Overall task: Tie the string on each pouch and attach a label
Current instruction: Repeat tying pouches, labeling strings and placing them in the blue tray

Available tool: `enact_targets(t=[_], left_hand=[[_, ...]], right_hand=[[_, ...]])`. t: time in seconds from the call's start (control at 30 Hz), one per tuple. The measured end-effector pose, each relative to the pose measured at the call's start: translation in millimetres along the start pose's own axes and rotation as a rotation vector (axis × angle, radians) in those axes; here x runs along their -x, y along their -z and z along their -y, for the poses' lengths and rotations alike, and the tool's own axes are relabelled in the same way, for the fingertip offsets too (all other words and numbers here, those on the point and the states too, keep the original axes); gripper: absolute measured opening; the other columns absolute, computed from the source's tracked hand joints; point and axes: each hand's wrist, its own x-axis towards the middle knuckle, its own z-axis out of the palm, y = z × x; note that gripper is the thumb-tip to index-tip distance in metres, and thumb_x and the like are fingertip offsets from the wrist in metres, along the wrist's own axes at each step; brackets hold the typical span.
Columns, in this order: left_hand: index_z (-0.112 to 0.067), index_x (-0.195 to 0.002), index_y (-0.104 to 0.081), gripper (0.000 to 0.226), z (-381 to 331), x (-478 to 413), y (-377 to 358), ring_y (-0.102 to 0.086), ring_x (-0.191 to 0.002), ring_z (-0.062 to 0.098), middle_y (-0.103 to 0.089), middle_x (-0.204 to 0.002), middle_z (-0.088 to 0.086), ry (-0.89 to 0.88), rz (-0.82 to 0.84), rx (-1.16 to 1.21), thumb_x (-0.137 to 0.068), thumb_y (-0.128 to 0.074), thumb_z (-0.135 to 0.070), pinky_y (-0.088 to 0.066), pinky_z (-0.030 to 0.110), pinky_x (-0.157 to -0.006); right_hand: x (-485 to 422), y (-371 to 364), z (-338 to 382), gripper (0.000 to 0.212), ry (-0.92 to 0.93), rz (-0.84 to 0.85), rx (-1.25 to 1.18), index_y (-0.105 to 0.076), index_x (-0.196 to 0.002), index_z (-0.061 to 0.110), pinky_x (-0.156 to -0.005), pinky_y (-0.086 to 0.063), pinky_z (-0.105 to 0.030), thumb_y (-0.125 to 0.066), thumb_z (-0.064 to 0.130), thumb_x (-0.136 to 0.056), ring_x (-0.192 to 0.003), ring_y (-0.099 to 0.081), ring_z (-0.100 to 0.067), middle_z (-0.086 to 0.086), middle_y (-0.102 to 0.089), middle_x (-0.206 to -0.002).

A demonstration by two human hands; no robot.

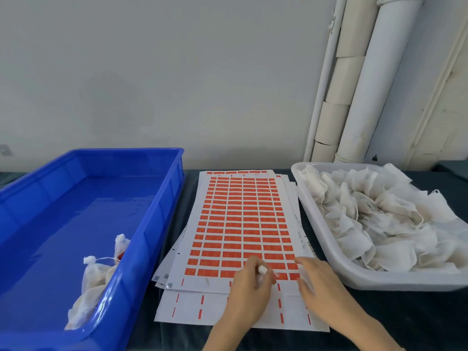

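A stack of label sheets [243, 219] with rows of orange labels lies in the middle of the dark table. My left hand [249, 292] rests on the sheets' near edge, shut on a small white pouch [262, 270]; only its gathered top shows above my fingers. My right hand [320, 285] lies beside it with its fingers spread on the near right labels, blurred at the tips. Tied pouches [95, 277] with string and a red label sit in the near right corner of the blue bin [162, 198]. Several untied pouches [374, 219] fill the white tray [326, 252].
The blue bin stands at the left, the white tray at the right, both close to the sheets. White pipes [364, 79] run up the wall behind the tray. The table's near edge is dark cloth [405, 315].
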Motion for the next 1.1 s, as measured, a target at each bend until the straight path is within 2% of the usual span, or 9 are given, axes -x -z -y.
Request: enact_targets(t=[0.17,0.37,0.47,0.53,0.63,0.73,0.83,1.0,1.1], left_hand=[[-0.034,-0.106,-0.045,0.012,7,-4,-8,-0.060,-0.086,-0.001,-0.057,-0.101,-0.024,0.016,-0.005,-0.117,-0.096,-0.051,-0.037,-0.047,0.007,-0.071],[-0.034,-0.107,-0.039,0.018,15,-4,-1,-0.056,-0.076,-0.007,-0.052,-0.098,-0.024,0.024,-0.103,-0.168,-0.096,-0.053,-0.032,-0.041,0.003,-0.059],[-0.032,-0.109,-0.040,0.019,21,-3,3,-0.057,-0.076,-0.006,-0.054,-0.098,-0.023,0.025,-0.139,-0.176,-0.095,-0.053,-0.031,-0.041,0.001,-0.058],[-0.031,-0.108,-0.042,0.017,24,-3,5,-0.059,-0.077,-0.006,-0.057,-0.098,-0.023,0.021,-0.148,-0.165,-0.096,-0.053,-0.030,-0.042,0.001,-0.059],[-0.038,-0.103,-0.043,0.015,24,-3,8,-0.061,-0.076,-0.005,-0.057,-0.090,-0.026,-0.010,-0.136,-0.177,-0.096,-0.052,-0.029,-0.045,0.003,-0.061],[-0.048,-0.102,-0.047,0.018,22,-3,8,-0.060,-0.077,-0.008,-0.055,-0.089,-0.033,-0.048,-0.089,-0.170,-0.096,-0.052,-0.032,-0.045,0.002,-0.063],[-0.050,-0.100,-0.059,0.015,19,-4,4,-0.054,-0.085,-0.013,-0.053,-0.099,-0.039,-0.085,-0.046,-0.161,-0.093,-0.056,-0.036,-0.039,0.001,-0.074],[-0.047,-0.108,-0.066,0.023,17,-7,-5,-0.056,-0.094,-0.003,-0.058,-0.105,-0.030,-0.196,0.024,-0.207,-0.086,-0.062,-0.049,-0.044,0.009,-0.083],[-0.047,-0.112,-0.065,0.027,14,-10,-11,-0.055,-0.095,-0.006,-0.057,-0.108,-0.028,-0.235,0.055,-0.193,-0.086,-0.062,-0.050,-0.042,0.007,-0.078]], right_hand=[[6,-13,-3,0.064,-0.144,-0.087,-0.012,-0.026,-0.142,0.030,-0.107,-0.035,-0.027,-0.057,0.047,-0.089,-0.129,-0.036,-0.007,0.013,-0.042,-0.138],[10,-20,-5,0.063,-0.143,-0.119,-0.020,-0.031,-0.142,0.037,-0.103,-0.037,-0.022,-0.060,0.047,-0.087,-0.121,-0.042,-0.002,0.015,-0.044,-0.131],[9,-21,0,0.053,-0.159,-0.188,-0.082,-0.042,-0.127,0.043,-0.099,-0.039,-0.022,-0.068,0.046,-0.081,-0.105,-0.044,0.001,0.016,-0.044,-0.120],[7,-18,2,0.043,-0.147,-0.233,-0.215,-0.046,-0.109,0.045,-0.089,-0.042,-0.018,-0.074,0.038,-0.078,-0.095,-0.049,0.001,0.018,-0.048,-0.114],[2,-7,1,0.036,-0.228,-0.134,-0.474,-0.051,-0.097,0.039,-0.067,-0.047,-0.014,-0.077,0.023,-0.078,-0.087,-0.059,-0.002,0.013,-0.057,-0.106],[-2,2,3,0.032,-0.337,0.037,-0.715,-0.059,-0.099,0.031,-0.075,-0.058,-0.033,-0.075,0.012,-0.079,-0.092,-0.065,-0.015,0.006,-0.063,-0.108],[-3,7,4,0.031,-0.343,0.124,-0.785,-0.066,-0.103,0.024,-0.086,-0.056,-0.044,-0.072,0.003,-0.081,-0.096,-0.068,-0.021,0.001,-0.067,-0.112],[-4,6,1,0.049,-0.306,0.152,-0.928,-0.057,-0.118,0.026,-0.086,-0.055,-0.048,-0.068,-0.005,-0.082,-0.096,-0.069,-0.023,-0.003,-0.068,-0.112],[-3,0,-1,0.065,-0.254,0.152,-1.019,-0.045,-0.122,0.039,-0.071,-0.059,-0.037,-0.068,-0.005,-0.081,-0.090,-0.071,-0.022,-0.002,-0.073,-0.103]])
